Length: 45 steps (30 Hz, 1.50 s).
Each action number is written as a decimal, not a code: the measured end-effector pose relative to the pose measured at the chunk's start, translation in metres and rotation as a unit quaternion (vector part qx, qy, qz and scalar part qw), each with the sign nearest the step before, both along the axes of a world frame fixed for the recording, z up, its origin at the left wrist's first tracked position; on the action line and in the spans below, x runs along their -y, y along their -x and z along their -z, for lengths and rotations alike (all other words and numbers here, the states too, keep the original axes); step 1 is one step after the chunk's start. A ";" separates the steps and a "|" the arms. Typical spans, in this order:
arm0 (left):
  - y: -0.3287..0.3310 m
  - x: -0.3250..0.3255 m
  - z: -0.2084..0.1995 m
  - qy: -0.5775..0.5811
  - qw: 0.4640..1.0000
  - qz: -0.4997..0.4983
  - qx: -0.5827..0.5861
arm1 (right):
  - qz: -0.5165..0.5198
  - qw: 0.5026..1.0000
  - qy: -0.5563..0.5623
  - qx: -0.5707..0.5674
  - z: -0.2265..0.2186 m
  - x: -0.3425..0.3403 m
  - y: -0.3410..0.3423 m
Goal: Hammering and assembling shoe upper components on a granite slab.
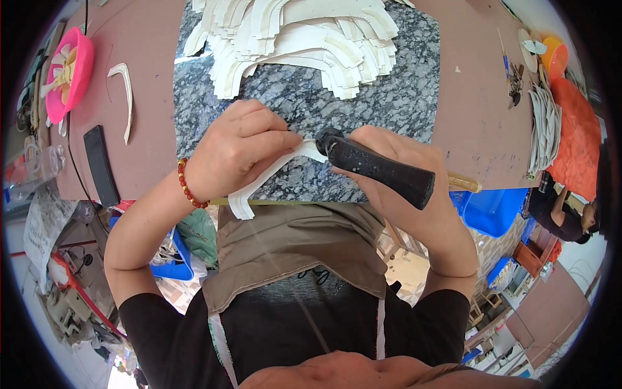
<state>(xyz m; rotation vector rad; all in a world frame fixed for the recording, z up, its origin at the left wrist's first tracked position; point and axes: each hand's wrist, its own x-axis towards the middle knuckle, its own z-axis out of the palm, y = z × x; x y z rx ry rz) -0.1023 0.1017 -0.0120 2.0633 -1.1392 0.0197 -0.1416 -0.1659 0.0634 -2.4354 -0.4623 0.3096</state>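
Observation:
My left hand (243,146), with a beaded bracelet at the wrist, has its fingers bent together on a curved white strip (262,179). The strip lies over the near edge of a speckled grey stone slab (285,87), one end hanging toward my apron. My right hand (402,155) is closed round a hammer with a black head (382,167); its wooden handle (465,183) sticks out past the hand. The hammer's face is down by the strip's far end, close to my left fingertips. Whether it touches the strip I cannot tell.
Overlapping piles of similar white pieces (304,48) cover the slab's far part. To the left are a pink bowl (79,74), a single white strip (123,97) and a black phone (101,165). Stacked pale pieces (545,129) and orange cloth (575,139) lie right. Another person (560,211) is beyond.

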 end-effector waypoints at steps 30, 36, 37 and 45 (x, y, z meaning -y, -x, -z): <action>0.031 -0.003 0.000 -0.076 0.990 -0.055 0.107 | -0.061 0.996 -0.005 0.063 0.001 -0.013 -0.016; 0.043 0.006 -0.014 -0.147 0.981 -0.048 0.118 | -0.073 0.995 -0.002 0.063 -0.001 -0.015 -0.017; 0.044 0.008 -0.015 -0.165 0.978 -0.050 0.119 | -0.071 0.995 -0.010 0.071 -0.002 -0.016 -0.017; 0.049 0.001 -0.005 -0.079 0.982 -0.145 0.090 | -0.050 0.999 -0.018 0.001 -0.002 -0.018 -0.013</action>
